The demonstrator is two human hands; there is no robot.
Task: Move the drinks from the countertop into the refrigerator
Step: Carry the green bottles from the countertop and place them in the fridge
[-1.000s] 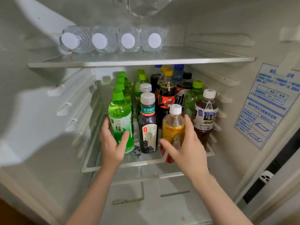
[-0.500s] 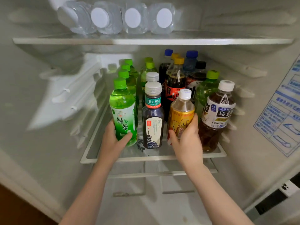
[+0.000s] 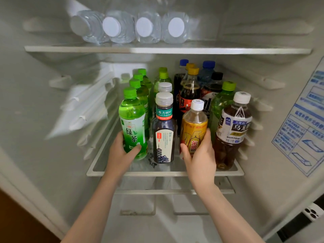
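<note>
Looks nearly done to me. Left hand point(image 3: 121, 153) wraps a green tea bottle point(image 3: 132, 120) and right hand point(image 3: 201, 158) grips a yellow drink point(image 3: 193, 130), both at the front of the middle shelf point(image 3: 164, 172), centre frame. Countertop isn't visible, so leftovers unknown. Count: four water bottles point(image 3: 143, 27) lying up top, about sixteen upright below.

"绿茶" on green bottle point(image 3: 133, 120); "东方树叶", dark bottle point(image 3: 164, 137)
</note>
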